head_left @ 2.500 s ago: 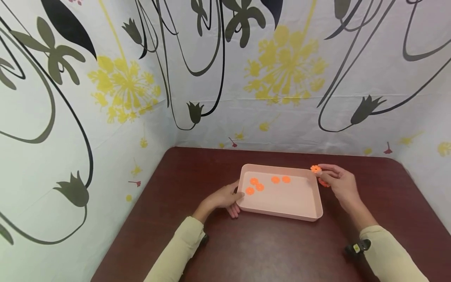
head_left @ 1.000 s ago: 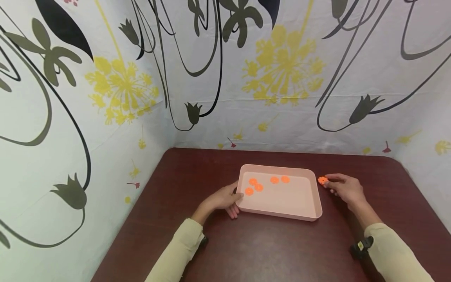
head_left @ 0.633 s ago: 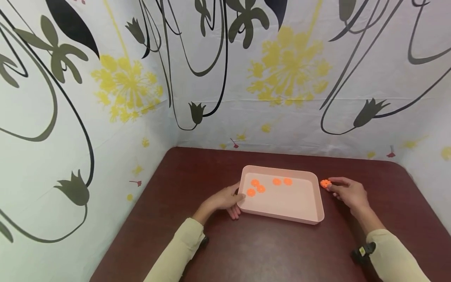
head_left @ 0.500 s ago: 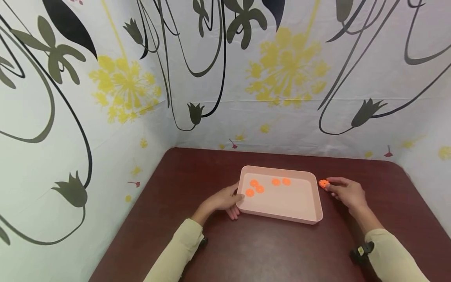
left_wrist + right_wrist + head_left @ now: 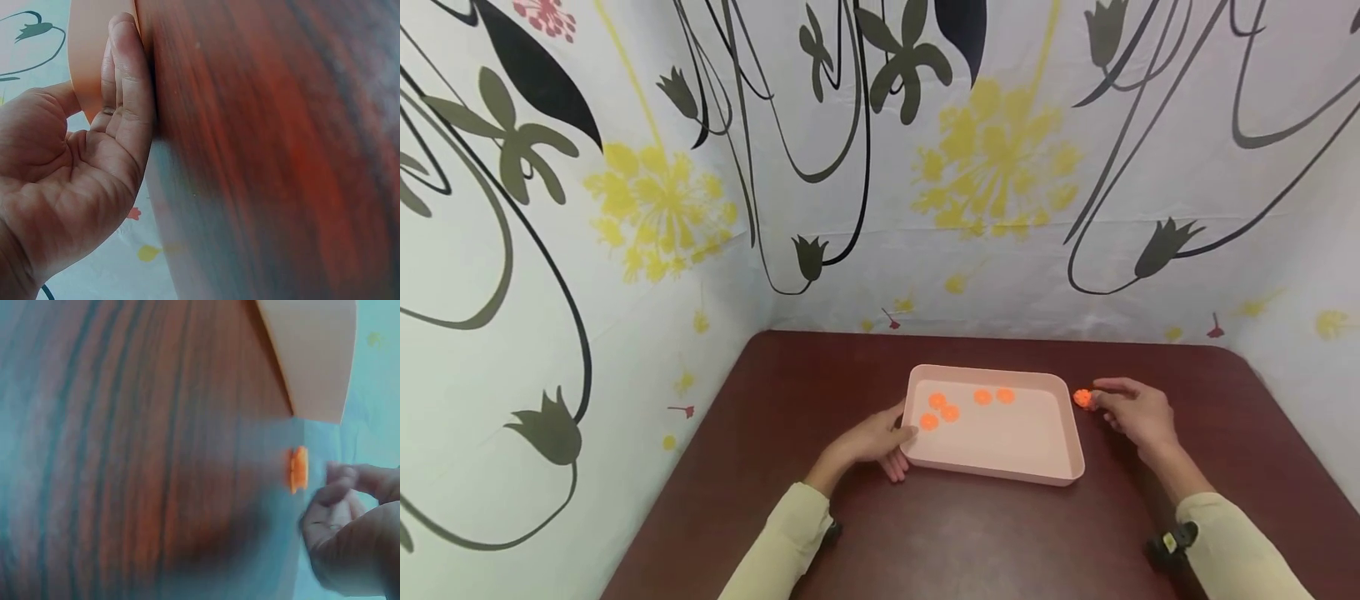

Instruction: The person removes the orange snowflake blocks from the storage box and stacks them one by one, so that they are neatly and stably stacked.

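My left hand (image 5: 875,437) grips the left end of a shallow pink tray (image 5: 1007,462), thumb over the rim. In the left wrist view, its fingers (image 5: 128,81) lie straight along the tray's outer side. Several flat orange discs (image 5: 982,397) lie in the tray, mostly toward its left and far side. Just right of the tray, a small stack of notched orange discs (image 5: 1082,398) sits on the table. My right hand (image 5: 1138,415) is beside it, index finger stretched and other fingers loosely bent. The right wrist view shows a small gap between the fingertips and the stack (image 5: 299,470).
A dark reddish wooden table (image 5: 985,542) is beneath everything. White cloth with a plant print (image 5: 1000,275) stands behind the table and along its left side. Dark devices (image 5: 1172,546) are strapped at the wrists.
My right hand has lowered the disc it pinched by the tray's far right corner onto another disc and eased its fingers away. The left hand keeps its hold; the head view tilts slightly.
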{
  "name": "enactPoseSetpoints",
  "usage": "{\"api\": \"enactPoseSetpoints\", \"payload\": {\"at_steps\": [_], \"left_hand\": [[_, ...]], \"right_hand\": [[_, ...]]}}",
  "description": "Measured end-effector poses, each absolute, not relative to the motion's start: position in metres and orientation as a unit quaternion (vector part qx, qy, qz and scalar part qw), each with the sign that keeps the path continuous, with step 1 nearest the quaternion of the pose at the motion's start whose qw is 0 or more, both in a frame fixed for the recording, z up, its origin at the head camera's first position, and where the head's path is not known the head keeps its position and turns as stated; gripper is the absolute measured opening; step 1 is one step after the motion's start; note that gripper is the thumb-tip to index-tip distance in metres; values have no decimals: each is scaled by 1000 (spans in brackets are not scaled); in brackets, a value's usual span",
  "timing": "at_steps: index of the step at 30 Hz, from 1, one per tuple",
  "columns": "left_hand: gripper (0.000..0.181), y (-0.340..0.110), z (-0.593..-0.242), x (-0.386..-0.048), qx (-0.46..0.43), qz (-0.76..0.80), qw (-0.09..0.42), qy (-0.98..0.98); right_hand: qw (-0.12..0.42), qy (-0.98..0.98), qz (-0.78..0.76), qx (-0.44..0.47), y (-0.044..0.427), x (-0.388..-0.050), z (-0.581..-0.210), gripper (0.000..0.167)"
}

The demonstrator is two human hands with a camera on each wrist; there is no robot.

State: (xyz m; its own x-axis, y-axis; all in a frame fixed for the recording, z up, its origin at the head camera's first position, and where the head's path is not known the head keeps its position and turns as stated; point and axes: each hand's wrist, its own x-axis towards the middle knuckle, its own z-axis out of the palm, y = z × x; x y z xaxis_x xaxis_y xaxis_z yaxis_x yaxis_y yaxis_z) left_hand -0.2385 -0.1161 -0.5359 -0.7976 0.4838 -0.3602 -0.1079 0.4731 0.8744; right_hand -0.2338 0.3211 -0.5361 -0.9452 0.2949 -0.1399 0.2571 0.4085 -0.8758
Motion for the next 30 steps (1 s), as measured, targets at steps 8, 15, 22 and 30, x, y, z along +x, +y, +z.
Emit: {"api": "enactPoseSetpoints", "payload": {"at_steps": [8,15,22,30], "left_hand": [[76,-118,-538,-235,114,496,292,810],[75,-116,-535,-236,119,502,289,807],[75,-113,-536,-238,115,502,290,807],[75,-114,-536,-236,112,502,287,808]], "right_hand": [[101,-773,618,-101,282,-236,-525,30],[-8,-734,677,-49,248,-241,-512,29],[-33,-826,563,-4,231,-248,-527,50],[33,-899,434,56,219,-255,-548,43]]}}
